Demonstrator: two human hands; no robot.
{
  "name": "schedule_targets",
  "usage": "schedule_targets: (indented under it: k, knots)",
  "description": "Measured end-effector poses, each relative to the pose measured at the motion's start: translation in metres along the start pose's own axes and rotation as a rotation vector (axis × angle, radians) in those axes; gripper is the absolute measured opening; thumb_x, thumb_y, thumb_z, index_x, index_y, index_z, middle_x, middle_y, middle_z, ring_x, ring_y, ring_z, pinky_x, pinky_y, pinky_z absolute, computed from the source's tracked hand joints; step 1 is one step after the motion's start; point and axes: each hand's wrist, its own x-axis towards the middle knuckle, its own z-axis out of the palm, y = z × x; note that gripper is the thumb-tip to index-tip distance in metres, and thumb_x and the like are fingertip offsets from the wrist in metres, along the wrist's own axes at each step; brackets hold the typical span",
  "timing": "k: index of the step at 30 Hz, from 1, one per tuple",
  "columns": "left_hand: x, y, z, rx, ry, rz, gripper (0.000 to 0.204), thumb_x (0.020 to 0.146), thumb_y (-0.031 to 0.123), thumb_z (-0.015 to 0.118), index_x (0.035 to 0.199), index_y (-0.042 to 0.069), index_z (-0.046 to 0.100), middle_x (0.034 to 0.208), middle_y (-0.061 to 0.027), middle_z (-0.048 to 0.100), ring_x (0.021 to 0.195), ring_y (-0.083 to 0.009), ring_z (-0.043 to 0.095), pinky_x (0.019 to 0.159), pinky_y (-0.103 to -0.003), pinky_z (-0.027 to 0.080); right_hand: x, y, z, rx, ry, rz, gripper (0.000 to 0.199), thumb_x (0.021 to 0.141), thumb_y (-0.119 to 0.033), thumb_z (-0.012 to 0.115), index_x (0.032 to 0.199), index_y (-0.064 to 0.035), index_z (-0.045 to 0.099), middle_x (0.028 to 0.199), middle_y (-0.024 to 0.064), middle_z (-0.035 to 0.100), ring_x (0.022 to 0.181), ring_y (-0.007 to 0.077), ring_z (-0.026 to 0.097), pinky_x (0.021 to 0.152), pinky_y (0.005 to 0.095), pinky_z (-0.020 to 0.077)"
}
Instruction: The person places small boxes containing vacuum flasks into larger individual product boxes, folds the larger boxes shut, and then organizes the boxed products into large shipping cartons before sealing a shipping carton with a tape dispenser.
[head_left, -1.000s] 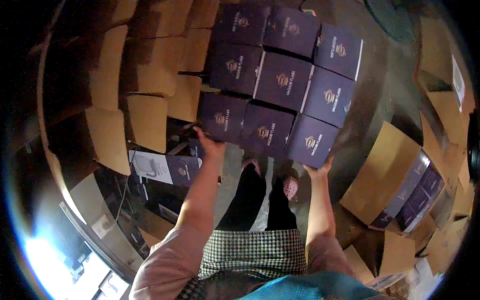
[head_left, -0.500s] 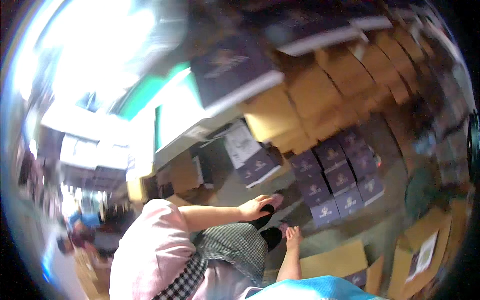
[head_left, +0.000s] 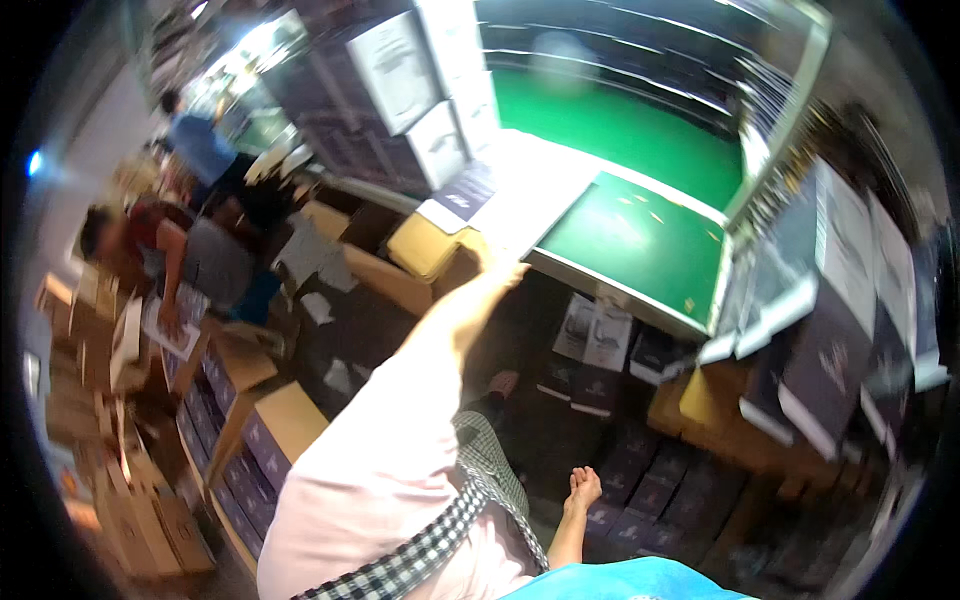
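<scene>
My left arm stretches forward, and my left hand is at the near edge of a white work surface, beside a yellow-brown carton. Glare and blur wash out its fingers, so I cannot tell whether they grip the edge. A dark box with a white side lies on the surface just beyond that carton. My right hand hangs low by my body, fingers loosely apart and holding nothing. Dark printed boxes sit on the floor near it.
A green-topped bench adjoins the white surface. Large dark-and-white boxes are piled at right. On the left, two people work among open cartons and paper scraps. More dark boxes lie under the bench.
My view has swung toward the green bench and the people at left. My left arm has gone from hanging low near my legs to reaching forward; my right hand stays low.
</scene>
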Motion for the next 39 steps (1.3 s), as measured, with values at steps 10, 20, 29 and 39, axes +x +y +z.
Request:
schedule_targets:
  k: [10,20,29,39]
  knots:
    - [0.018,-0.038,0.02,0.02,0.049,0.284,0.055,0.092,0.02,0.035,0.134,-0.013,0.041,0.125,-0.0463,0.043,0.118,-0.0587,0.044,0.095,-0.07,0.031,-0.044,-0.116,0.323,-0.478,-0.579,-0.322,0.019,0.097,-0.021,0.055,0.103,-0.0038,0.063,0.097,0.0064,0.066,0.087,0.0172,0.066,0.076,0.0293,0.0517]
    - [-0.019,-0.103,-0.114,-0.178,0.415,0.233,0.046,0.088,0.016,0.043,0.119,-0.018,0.048,0.102,-0.0368,0.058,0.094,-0.0469,0.06,0.076,-0.054,0.05,-0.086,-0.241,0.508,-0.59,-0.784,-0.496,0.035,0.096,-0.022,0.055,0.123,0.0004,0.051,0.111,0.0155,0.061,0.105,0.0272,0.06,0.089,0.038,0.0488]
    - [-0.148,-0.173,-0.299,-0.999,0.471,0.606,0.028,0.083,-0.006,0.048,0.111,-0.001,0.049,0.092,-0.0181,0.062,0.083,-0.0321,0.066,0.072,-0.04,0.054,-0.224,-0.477,0.559,-0.01,-1.189,-0.608,0.081,0.09,-0.048,0.059,0.15,-0.0117,0.017,0.147,0.0166,0.031,0.13,0.0357,0.039,0.105,0.0541,0.0369]
    - [-0.102,-0.139,-0.247,-1.345,0.234,0.51,0.02,0.094,0.016,0.059,0.109,0.003,0.059,0.108,-0.0156,0.064,0.104,-0.0292,0.062,0.089,-0.036,0.048,-0.207,-0.595,0.556,-0.534,-0.769,-1.536,0.043,0.09,-0.021,0.055,0.132,-0.0112,0.052,0.12,0.0167,0.057,0.108,0.0258,0.059,0.076,0.0425,0.0553]
